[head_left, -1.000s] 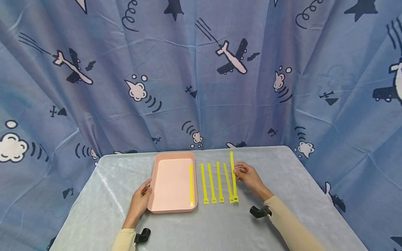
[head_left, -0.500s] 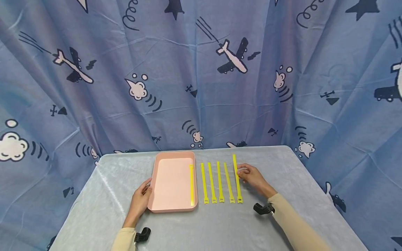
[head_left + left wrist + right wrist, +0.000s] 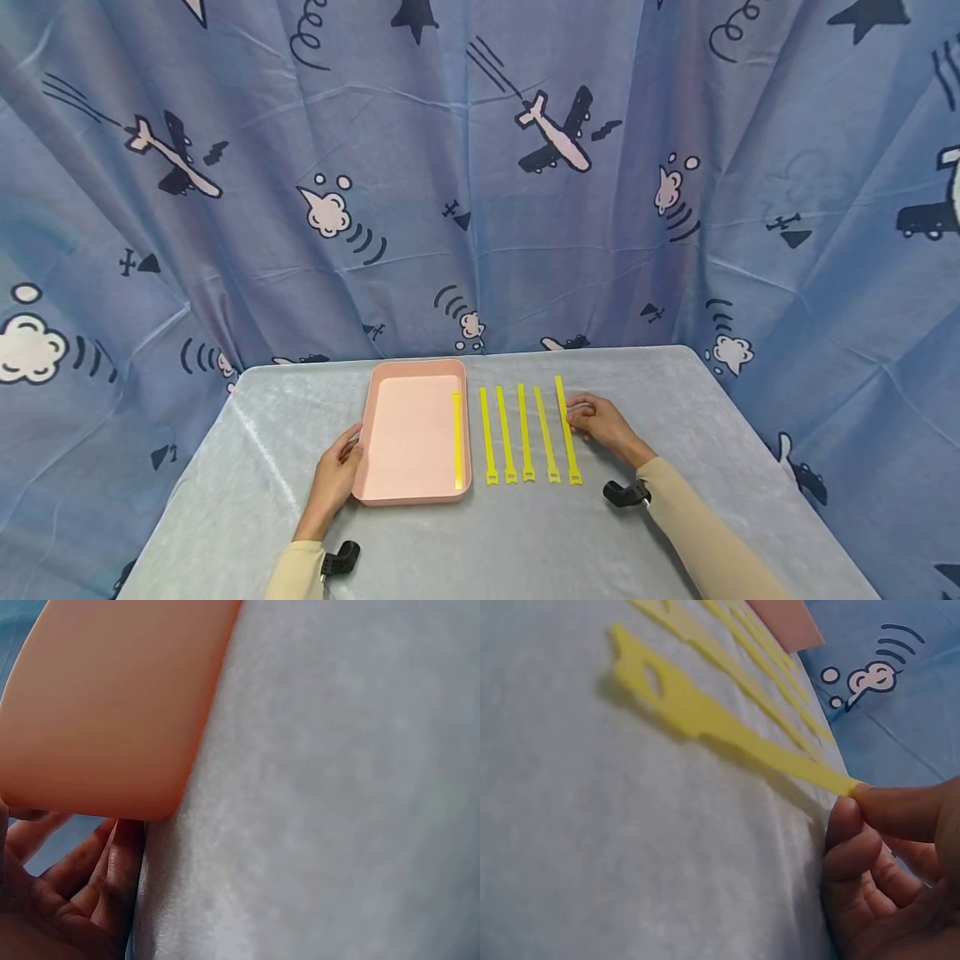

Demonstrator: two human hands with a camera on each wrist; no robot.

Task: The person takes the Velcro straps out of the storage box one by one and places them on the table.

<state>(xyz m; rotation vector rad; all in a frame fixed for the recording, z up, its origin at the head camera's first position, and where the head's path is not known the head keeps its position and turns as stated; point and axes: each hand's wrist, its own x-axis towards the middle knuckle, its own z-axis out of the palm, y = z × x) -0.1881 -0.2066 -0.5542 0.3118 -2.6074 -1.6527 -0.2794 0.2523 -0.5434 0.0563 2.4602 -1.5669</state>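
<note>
My right hand [image 3: 603, 423] pinches a yellow hook-and-loop cable tie [image 3: 567, 432] between thumb and fingers, partway along its strap. In the right wrist view the slotted head of that cable tie [image 3: 656, 679] points away from the hand, with a shadow on the cloth beneath. At the left, my left hand [image 3: 335, 475] holds the side of a shallow pink tray [image 3: 362, 467], thumb at the rim. The left wrist view shows fingers [image 3: 120, 870] against the tray wall. Inside the tray, along its right side, lies one yellow cable tie [image 3: 457, 442].
Several more yellow cable ties [image 3: 525, 433] lie in a row between tray and right hand, slotted heads toward me. A pale grey cloth covers the table [image 3: 525, 550]. Behind it hangs a blue curtain [image 3: 405, 275] printed with planes.
My right hand has moved the pinched cable tie rightward, away from its neighbour in the row, which it overlapped at first. My left hand and the tray have stayed put.
</note>
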